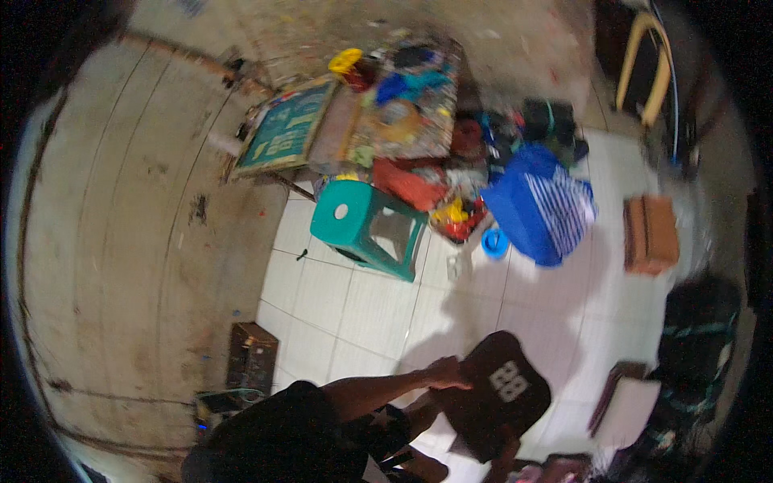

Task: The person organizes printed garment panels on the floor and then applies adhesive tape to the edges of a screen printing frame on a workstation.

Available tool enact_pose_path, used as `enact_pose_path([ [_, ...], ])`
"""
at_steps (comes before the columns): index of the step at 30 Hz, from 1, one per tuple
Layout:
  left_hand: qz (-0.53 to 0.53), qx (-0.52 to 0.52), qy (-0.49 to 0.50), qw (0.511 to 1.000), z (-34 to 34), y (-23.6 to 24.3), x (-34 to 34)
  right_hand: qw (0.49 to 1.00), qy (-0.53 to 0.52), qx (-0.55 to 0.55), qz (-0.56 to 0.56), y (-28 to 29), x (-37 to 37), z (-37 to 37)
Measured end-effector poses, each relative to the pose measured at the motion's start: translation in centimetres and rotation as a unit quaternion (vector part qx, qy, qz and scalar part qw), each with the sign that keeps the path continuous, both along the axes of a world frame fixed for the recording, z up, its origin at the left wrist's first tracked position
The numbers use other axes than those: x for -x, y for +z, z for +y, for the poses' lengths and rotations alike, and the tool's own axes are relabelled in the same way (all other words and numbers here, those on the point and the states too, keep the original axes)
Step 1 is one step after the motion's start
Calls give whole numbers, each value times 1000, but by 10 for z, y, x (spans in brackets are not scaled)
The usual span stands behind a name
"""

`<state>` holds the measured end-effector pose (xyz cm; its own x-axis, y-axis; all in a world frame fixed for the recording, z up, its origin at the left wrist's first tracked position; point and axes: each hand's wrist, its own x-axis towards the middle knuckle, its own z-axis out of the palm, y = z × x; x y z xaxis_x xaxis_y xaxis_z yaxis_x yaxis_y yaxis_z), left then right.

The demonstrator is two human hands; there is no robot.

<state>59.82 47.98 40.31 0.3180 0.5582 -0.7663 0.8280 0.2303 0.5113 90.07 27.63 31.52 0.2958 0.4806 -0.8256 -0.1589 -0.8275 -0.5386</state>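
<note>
A dark, flat piece (491,394) with rounded edges and a white printed mark is in front of me, above the tiled floor. It looks like folded cloth, but its exact kind is hard to tell. My left hand (449,373) grips its left edge, fingers closed over it. At its lower right edge, my right hand (507,447) is dim and partly hidden, closed against the piece. My bare foot (427,467) shows below, near the bottom of the view.
A green plastic stool (346,213) stands ahead, beside a cluttered low table (435,137). Right of it lie a blue bag (535,205) and a blue round container (494,242). A brown box (651,234) sits at the right; a dark box (252,358) stands by the left wall.
</note>
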Motion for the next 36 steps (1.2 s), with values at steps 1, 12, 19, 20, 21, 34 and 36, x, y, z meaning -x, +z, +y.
enact_pose_path([
  [1,-14,-55,27,998,-4,19,27,999,23,13,-19,9,15,9],
  [12,0,-57,263,963,-165,201,270,974,174,-141,-9,276,236,31],
  [19,-33,-49,321,945,-233,273,382,978,168,-21,122,302,360,-6],
  [20,-34,-81,209,974,-241,271,401,970,192,-31,149,293,371,-10],
  [21,-7,-60,34,998,-243,264,423,965,221,-25,140,280,383,-12],
  [34,19,124,382,915,-207,280,690,914,402,22,44,237,649,31],
  [36,3,132,425,896,-195,285,715,903,426,41,25,267,689,60],
])
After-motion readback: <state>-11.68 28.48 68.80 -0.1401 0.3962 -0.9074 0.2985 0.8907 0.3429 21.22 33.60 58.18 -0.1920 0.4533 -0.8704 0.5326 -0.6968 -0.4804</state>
